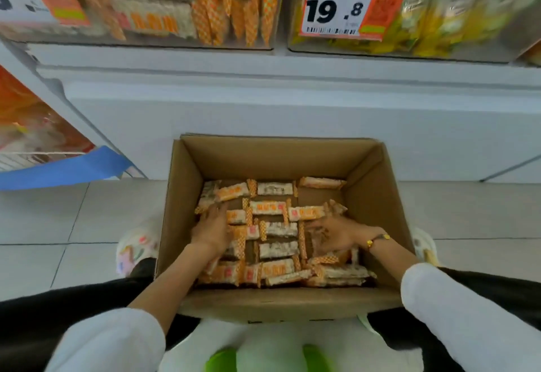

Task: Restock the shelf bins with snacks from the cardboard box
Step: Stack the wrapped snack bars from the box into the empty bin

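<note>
Both hands down inside the cardboard box (187,196), which sits on the tiled floor (58,225) against the white shelf base (292,102), between the person's knees. Box floor carries a loose single layer of snack bars (276,231), orange-and-white wrappers with checkered ends, most lying flat, some turned crosswise; bare cardboard shows between them toward the far wall. Left hand (212,229) is at the left side of the pile, back of the hand up, fingers extended and fairly straight, tips pointing to the far-left corner and lying over bars there; the palm covers more bars at the near-left. Fingers look flat on the packs, not curled round any, though the underside is hidden so I cannot tell if anything is pinched beneath. Right hand (339,232) is at the right side, fingers spread and reaching left toward the centre of the pile; it is motion-blurred, tips look to be on or just above the bars beside the right wall. No pack visibly gripped, but blur makes that hand's state uncertain. Thin bracelet (377,239) on the right wrist, white sleeves (456,313) pushed up on both forearms. Above, the left shelf bin (275,5) holds the same orange-and-white bars, stacked partly flat, partly on end. The bin to its right (292,46) holds yellow packs and carries a price tag (342,5) reading 19.8. Top of the frame is blurred.
</note>
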`<state>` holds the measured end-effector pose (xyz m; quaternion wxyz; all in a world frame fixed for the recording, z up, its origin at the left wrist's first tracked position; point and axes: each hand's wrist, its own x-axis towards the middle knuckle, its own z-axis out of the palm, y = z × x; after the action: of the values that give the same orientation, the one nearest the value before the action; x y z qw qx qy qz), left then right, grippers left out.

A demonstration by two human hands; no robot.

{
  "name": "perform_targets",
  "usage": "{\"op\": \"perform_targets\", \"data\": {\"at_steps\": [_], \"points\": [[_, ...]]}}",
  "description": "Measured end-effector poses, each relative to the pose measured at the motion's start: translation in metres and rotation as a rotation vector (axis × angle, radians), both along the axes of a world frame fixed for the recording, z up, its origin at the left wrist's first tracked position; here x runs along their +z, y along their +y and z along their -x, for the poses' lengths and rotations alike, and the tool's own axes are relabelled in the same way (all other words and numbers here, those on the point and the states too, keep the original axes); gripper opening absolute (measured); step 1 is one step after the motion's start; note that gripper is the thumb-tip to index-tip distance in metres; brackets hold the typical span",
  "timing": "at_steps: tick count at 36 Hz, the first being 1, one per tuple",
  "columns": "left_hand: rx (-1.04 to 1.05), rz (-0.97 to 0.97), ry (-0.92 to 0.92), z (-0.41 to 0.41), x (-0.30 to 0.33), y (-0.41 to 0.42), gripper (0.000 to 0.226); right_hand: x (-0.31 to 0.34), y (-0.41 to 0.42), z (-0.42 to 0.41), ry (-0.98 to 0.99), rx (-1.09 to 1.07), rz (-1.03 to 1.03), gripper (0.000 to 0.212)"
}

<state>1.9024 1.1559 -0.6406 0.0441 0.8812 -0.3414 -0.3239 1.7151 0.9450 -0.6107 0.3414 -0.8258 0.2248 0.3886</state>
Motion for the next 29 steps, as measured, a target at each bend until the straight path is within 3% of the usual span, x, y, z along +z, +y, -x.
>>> {"op": "perform_targets", "data": {"at_steps": [5,9,11,15,18,20,24,25,27,29], "points": [[0.034,0.040,-0.027,0.010,-0.018,-0.004,0.069,-0.027,-0.014,0.011,0.273,0.109,-0.019,0.108],[-0.014,0.167,0.007,0.015,-0.028,-0.003,0.065,-0.040,-0.005,0.013,0.300,0.284,0.055,0.121],[-0.070,0.133,-0.036,0.016,-0.032,-0.003,0.066,-0.039,0.001,0.012,0.221,0.344,0.117,0.113],[-0.209,-0.061,-0.235,0.018,-0.033,-0.003,0.072,-0.040,0.002,0.007,-0.102,0.298,0.370,0.069],[-0.217,-0.032,-0.274,0.018,-0.031,-0.005,0.066,-0.044,0.003,-0.001,-0.227,0.237,0.527,0.057],[-0.242,0.065,-0.267,0.015,-0.031,-0.008,0.063,-0.046,0.006,-0.008,-0.256,0.135,0.497,0.051],[-0.113,0.335,-0.126,0.003,-0.026,-0.023,0.055,-0.042,0.012,-0.020,-0.314,-0.340,0.273,0.036],[-0.035,0.424,-0.089,0.001,-0.023,-0.027,0.054,-0.036,0.014,-0.024,-0.313,-0.465,0.186,0.038],[0.126,0.508,-0.089,-0.002,-0.014,-0.035,0.049,-0.023,0.016,-0.028,-0.263,-0.668,0.004,0.062],[0.216,0.442,-0.154,-0.005,-0.005,-0.039,0.039,-0.018,0.014,-0.029,-0.284,-0.824,-0.138,0.069]]}}
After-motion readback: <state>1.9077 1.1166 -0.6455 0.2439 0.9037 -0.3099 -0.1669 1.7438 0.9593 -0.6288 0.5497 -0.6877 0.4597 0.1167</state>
